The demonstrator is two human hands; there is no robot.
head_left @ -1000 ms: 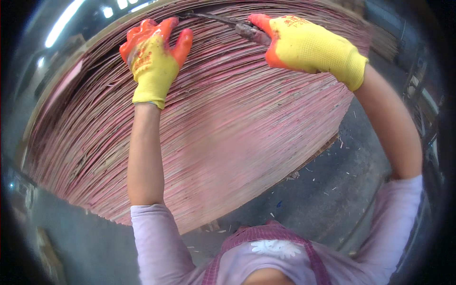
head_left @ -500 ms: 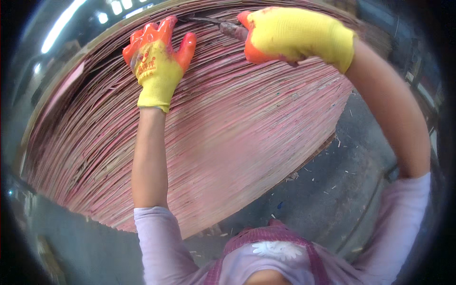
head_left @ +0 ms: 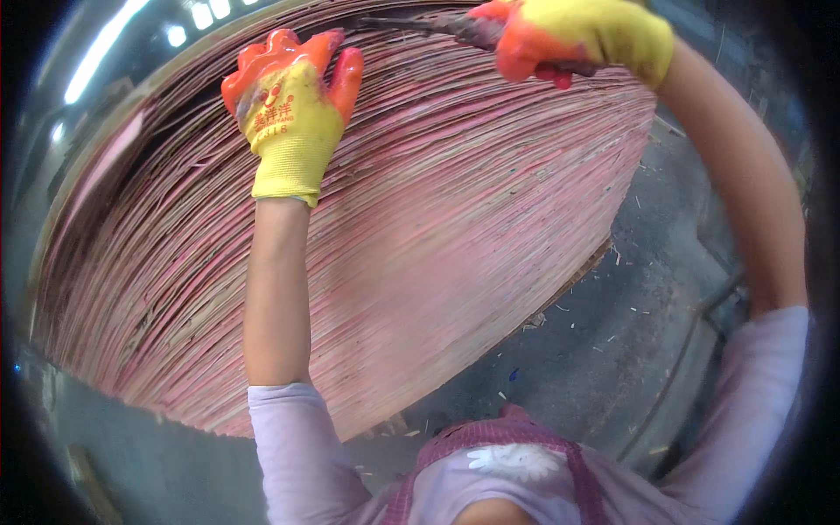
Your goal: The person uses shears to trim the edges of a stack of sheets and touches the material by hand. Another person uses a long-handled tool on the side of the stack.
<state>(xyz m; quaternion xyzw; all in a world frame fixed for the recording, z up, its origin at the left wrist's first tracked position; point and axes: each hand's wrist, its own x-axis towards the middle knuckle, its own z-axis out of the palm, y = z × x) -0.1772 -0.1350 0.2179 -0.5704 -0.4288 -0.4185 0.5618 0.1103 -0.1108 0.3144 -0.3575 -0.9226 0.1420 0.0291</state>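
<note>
A tall stack of thin pink and brown veneer sheets (head_left: pixel 420 254) fills the middle, its layered edges facing me. My left hand (head_left: pixel 289 109), in a yellow glove with orange coated fingers, rests at the upper part of the stack. Its fingers bend over the sheets and the thumb stands apart; I see nothing held in it. My right hand (head_left: pixel 569 39), gloved alike, is closed round the stained handle of a knife-like tool (head_left: pixel 455 28). The tool's dark, narrow blade points left toward my left hand, along the upper sheets. Its exact kind is unclear.
Grey floor (head_left: pixel 586 350) with scattered chips lies to the right and below the stack. A brown board edge (head_left: pixel 577 278) juts out beneath the stack's lower right side. Bright lights (head_left: pixel 105 48) show at the upper left.
My right hand has moved up and to the right with the tool, baring more of the blade. My left hand stays nearly in place, its fingers slightly more bent.
</note>
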